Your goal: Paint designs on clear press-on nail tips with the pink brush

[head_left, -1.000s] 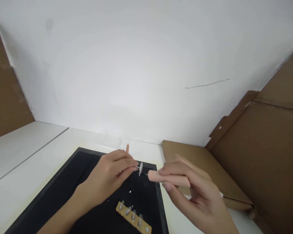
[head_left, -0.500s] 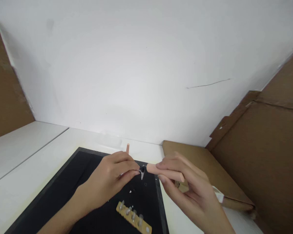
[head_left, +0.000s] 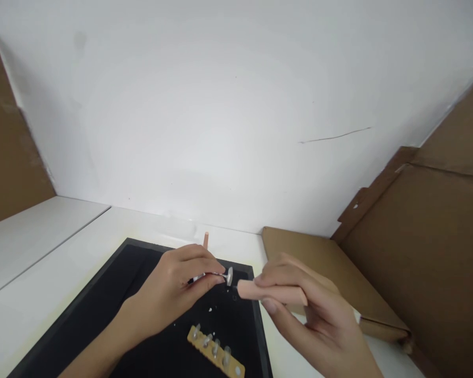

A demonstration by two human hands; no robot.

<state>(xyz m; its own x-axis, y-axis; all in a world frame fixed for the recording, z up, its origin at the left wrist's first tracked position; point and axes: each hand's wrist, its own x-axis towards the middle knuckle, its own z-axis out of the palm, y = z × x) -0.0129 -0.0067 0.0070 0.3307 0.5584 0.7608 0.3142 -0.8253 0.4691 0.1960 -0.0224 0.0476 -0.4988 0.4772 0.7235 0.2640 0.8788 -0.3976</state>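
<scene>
Above a black mat (head_left: 142, 294), my left hand (head_left: 181, 283) pinches a thin metal piece (head_left: 229, 276) that ends in a small round disc. My right hand (head_left: 311, 310) is closed on a pink cylinder (head_left: 271, 292), its near end a little right of and below the disc, apart from it. A thin dark tip seems to stick out of that end, too small to make out clearly. Another slim pink stick (head_left: 206, 239) rises behind my left hand; its lower part is hidden.
A yellow strip (head_left: 216, 353) with several clear pegs lies low on the mat, and small white bits are scattered near it. A flat cardboard box (head_left: 323, 273) lies at right. Cardboard panels stand at both sides, a white wall behind.
My right hand has moved slightly right and down with the pink cylinder, whose angle is now flatter. The disc in my left hand now shows as a pale round, where a dark piece appeared before.
</scene>
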